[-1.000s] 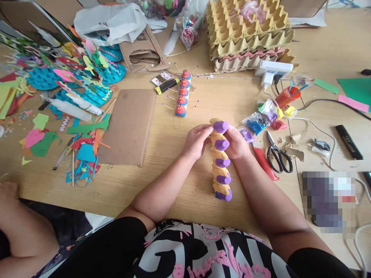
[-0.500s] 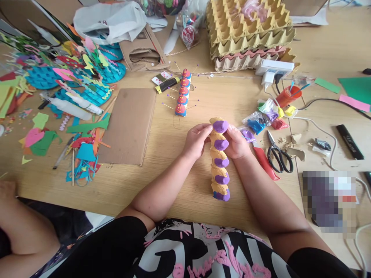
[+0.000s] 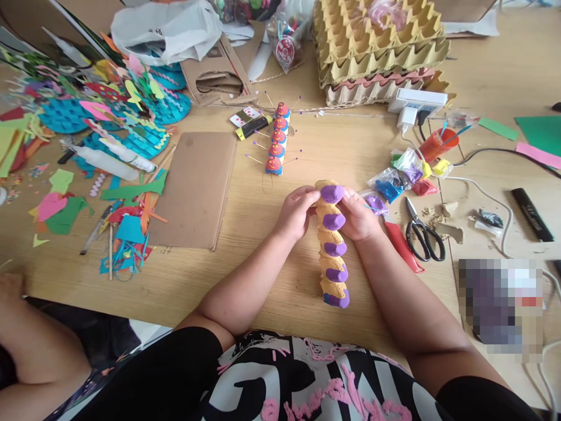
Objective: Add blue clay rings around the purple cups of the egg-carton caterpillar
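Between my hands is an egg-carton strip (image 3: 332, 248), a yellowish row of bumps with purple clay patches and a bit of blue at its near end. My left hand (image 3: 298, 213) pinches its far end from the left. From the right, my right hand (image 3: 359, 215) grips the same end with thumb and fingers; some fingertips are hidden behind the strip. A thin blue stick (image 3: 374, 208) shows by my right hand. Farther off stands a finished-looking red and blue caterpillar figure (image 3: 277, 140) with faces and thin purple-tipped sticks.
Scissors (image 3: 423, 234), a red-handled tool (image 3: 403, 245) and bagged clay (image 3: 390, 190) lie to the right. Stacked egg trays (image 3: 381, 52) and a power strip (image 3: 418, 100) stand behind. A cardboard sheet (image 3: 197, 187), paper scraps (image 3: 65, 210) and another person's arm (image 3: 35, 339) are at left.
The strip's near end has shifted slightly toward me and to the right. Both hands keep hold of its far end; the thin blue stick now shows by my right hand.
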`<action>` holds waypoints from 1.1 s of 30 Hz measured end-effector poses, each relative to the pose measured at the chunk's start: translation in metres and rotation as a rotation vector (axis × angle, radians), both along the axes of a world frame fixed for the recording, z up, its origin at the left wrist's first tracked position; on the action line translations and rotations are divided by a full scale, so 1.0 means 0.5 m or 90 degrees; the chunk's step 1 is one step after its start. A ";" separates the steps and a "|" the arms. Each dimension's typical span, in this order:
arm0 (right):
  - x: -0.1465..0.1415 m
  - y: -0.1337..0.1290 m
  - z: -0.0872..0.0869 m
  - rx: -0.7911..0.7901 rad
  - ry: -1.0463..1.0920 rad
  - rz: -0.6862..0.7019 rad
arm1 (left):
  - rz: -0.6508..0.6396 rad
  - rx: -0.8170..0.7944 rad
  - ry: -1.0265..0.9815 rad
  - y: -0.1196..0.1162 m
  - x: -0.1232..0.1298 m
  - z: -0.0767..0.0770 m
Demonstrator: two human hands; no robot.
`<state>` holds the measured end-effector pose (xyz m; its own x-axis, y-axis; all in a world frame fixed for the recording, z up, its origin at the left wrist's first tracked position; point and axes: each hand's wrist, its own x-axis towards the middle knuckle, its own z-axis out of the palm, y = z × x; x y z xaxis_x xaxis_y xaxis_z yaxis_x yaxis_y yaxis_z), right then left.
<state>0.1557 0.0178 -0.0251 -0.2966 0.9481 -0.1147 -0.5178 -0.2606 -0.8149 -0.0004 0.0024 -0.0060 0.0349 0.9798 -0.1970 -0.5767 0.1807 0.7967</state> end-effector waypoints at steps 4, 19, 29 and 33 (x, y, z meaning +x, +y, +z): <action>-0.003 0.000 0.001 0.010 -0.006 -0.002 | -0.014 0.008 -0.019 -0.003 0.003 0.003; -0.002 0.001 0.003 0.018 -0.001 0.021 | 0.006 -0.010 -0.025 0.000 0.005 0.004; 0.001 0.000 -0.004 0.001 -0.006 0.029 | -0.010 -0.021 -0.024 0.002 -0.001 0.004; 0.001 0.000 -0.003 -0.006 -0.001 0.038 | -0.007 -0.001 -0.009 0.004 -0.001 0.002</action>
